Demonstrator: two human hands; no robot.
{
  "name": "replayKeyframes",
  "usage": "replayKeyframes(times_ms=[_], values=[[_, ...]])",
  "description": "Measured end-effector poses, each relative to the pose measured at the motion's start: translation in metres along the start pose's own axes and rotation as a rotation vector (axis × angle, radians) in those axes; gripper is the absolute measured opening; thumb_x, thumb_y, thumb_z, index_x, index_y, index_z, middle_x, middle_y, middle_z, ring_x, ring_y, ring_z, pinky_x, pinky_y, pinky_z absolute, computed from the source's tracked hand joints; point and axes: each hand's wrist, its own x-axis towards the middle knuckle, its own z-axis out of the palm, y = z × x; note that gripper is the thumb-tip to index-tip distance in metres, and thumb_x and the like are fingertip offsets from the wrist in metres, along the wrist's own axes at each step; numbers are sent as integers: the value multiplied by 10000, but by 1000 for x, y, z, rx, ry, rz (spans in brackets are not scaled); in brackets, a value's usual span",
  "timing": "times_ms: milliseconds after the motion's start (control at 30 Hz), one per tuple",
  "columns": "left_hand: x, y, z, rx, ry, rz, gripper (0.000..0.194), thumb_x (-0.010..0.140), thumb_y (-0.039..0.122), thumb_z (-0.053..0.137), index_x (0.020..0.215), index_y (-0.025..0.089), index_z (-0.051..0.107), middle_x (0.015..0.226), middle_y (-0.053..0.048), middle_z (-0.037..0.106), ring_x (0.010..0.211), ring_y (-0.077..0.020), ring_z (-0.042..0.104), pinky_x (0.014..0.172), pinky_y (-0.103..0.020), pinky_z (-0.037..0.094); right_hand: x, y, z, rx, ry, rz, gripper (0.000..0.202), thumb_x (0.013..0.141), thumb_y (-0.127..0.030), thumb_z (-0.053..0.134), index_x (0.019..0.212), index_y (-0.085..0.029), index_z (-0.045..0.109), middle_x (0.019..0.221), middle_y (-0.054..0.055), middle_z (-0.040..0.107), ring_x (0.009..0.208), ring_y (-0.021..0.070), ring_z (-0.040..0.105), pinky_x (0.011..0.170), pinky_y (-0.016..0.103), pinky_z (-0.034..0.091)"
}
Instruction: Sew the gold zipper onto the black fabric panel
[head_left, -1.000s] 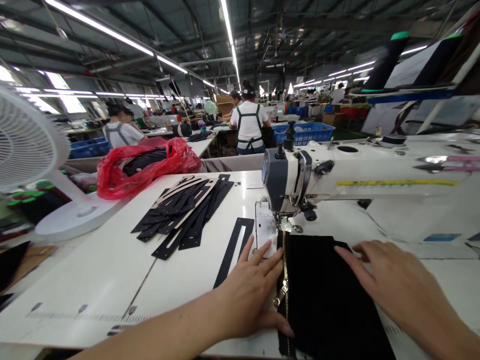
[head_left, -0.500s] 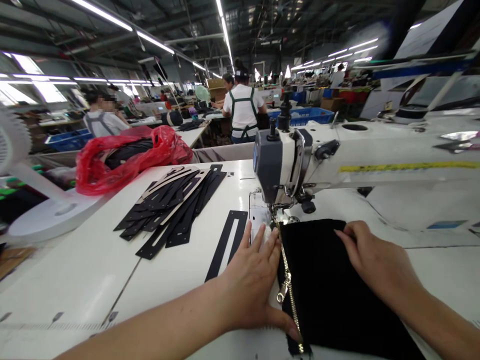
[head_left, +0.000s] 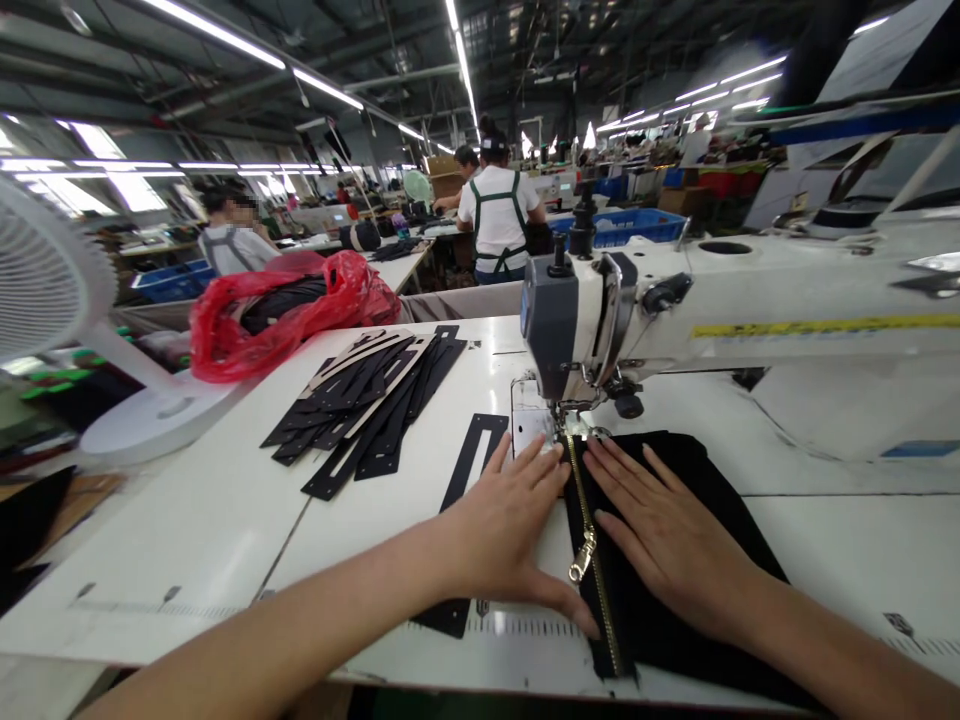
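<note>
Right of spread left hand [head_left: 506, 525]: gold zipper [head_left: 589, 540] | right hand [head_left: 667, 540] flat on black cloth [head_left: 731, 510] | best: zipper straight, cloth smooth, no tugging

long strip lights [head_left: 214, 34] run beneath a dark, beamed ceiling [head_left: 375, 45]; bright windows [head_left: 135, 190] (glaring, almost white) stand at the left, and cluttered tables [head_left: 409, 266] stretch back into the distance.
</note>
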Motion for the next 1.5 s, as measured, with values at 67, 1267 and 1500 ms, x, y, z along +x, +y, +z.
replayKeyframes(times_ms=[67,1267,1500], values=[[-21,-15,-13,24,33,-56,940,731,722,492,1416,141,215,1483,-145,190,1377,-285,112,1104,-525,93,0,2,-2,-4,-17,8,502,940,-324,311,1403,-131,283,1453,88,268,1345,220,206,1055,517,259],[-33,-46,36,54,426,54,328,897,67,359,1155,161,539,1125,-122,591,1004,-204,579,833,-392,536,0,16,-10,96,59,-69,489,896,-294,454,1364,-172,380,1400,97,373,1285,259,342,1029,513,319],[-22,-31,17,90,652,198,279,897,70,435,1159,105,525,1112,-138,623,1018,-198,602,819,-353,552,4,18,-9,107,70,-114,500,889,-278,456,1372,-181,366,1399,90,376,1281,252,349,1020,514,336]])
